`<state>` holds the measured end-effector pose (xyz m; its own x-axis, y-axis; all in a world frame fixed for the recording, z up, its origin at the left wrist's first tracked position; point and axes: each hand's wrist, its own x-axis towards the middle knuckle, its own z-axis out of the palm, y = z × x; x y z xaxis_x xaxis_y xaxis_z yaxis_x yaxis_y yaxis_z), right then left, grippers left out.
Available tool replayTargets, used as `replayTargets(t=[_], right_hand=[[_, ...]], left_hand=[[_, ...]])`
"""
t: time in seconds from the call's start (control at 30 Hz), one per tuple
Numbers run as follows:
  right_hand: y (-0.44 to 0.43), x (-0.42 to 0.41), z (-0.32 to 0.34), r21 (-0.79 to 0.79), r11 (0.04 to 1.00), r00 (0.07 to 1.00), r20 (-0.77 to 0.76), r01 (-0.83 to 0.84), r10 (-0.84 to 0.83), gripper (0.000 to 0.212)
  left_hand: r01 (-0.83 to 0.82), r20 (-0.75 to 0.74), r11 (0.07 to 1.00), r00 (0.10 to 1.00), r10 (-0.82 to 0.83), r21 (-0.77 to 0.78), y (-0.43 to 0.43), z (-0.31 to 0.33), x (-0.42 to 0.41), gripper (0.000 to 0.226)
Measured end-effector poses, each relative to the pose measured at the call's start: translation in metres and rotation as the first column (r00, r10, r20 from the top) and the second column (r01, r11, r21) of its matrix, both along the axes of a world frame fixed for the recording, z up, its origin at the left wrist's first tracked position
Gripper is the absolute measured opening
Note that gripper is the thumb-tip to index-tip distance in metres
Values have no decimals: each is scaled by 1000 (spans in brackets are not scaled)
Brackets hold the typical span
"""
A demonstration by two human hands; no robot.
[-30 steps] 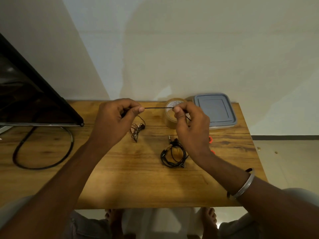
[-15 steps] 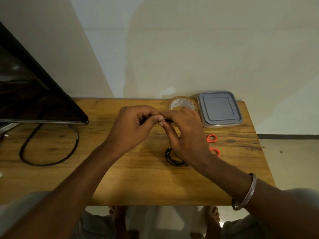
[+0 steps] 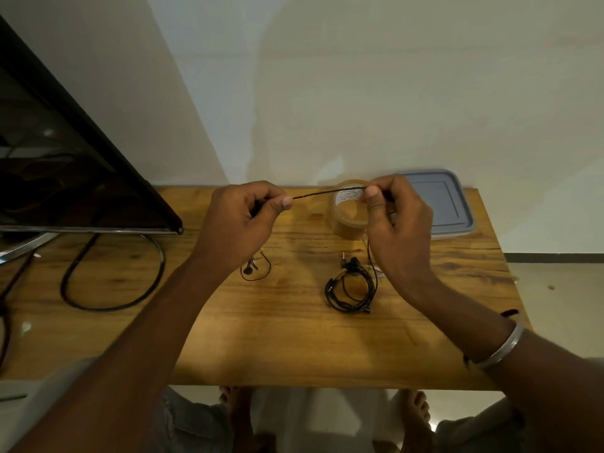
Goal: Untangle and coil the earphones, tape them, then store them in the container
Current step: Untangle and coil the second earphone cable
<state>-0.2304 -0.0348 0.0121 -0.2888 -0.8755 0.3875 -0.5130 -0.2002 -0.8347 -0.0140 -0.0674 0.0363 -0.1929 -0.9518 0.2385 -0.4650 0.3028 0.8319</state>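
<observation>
A thin dark earphone cable (image 3: 327,193) is stretched taut in the air between my two hands. My left hand (image 3: 242,220) pinches its left end, and an earbud end (image 3: 253,268) hangs below it onto the table. My right hand (image 3: 397,217) pinches the right end, with the cable trailing down beneath it. A second, coiled black earphone set (image 3: 349,289) lies on the wooden table (image 3: 294,338) under my right hand. Behind my hands stands a brown tape roll (image 3: 348,212). The grey lidded container (image 3: 447,204) sits at the back right.
A dark monitor (image 3: 65,165) leans at the back left, with a thick black cable (image 3: 114,289) looped on the table below it. The wall rises right behind the table. My feet show under the table's front edge.
My hands were pressed together over the table's middle half a second ago; now they have pulled apart and stretched the cable taut between them. The coiled earphones stayed in place.
</observation>
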Motion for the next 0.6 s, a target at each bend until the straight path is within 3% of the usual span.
replayTargets(t=[0.07, 0.17, 0.27, 0.37, 0.6], right_hand=[[2, 2, -1, 11, 1000, 980, -197, -7, 10, 27], [8, 9, 0, -32, 992, 838, -538, -123, 87, 49], [11, 15, -8, -95, 965, 739, -662, -244, 122, 28], [8, 11, -9, -127, 960, 838, -525, -250, 149, 13], [0, 1, 0, -74, 995, 994, -91, -73, 66, 11]], left_hand=[[13, -10, 1000, 1000, -13, 19, 3, -1, -4, 13], [86, -6, 996, 996, -86, 29, 9, -3, -12, 12], [181, 2, 983, 983, -181, 18, 13, -4, -17, 13], [207, -9, 978, 978, -206, 41, 12, -5, -17, 11], [138, -83, 979, 989, -126, 149, 4, -1, -6, 17]])
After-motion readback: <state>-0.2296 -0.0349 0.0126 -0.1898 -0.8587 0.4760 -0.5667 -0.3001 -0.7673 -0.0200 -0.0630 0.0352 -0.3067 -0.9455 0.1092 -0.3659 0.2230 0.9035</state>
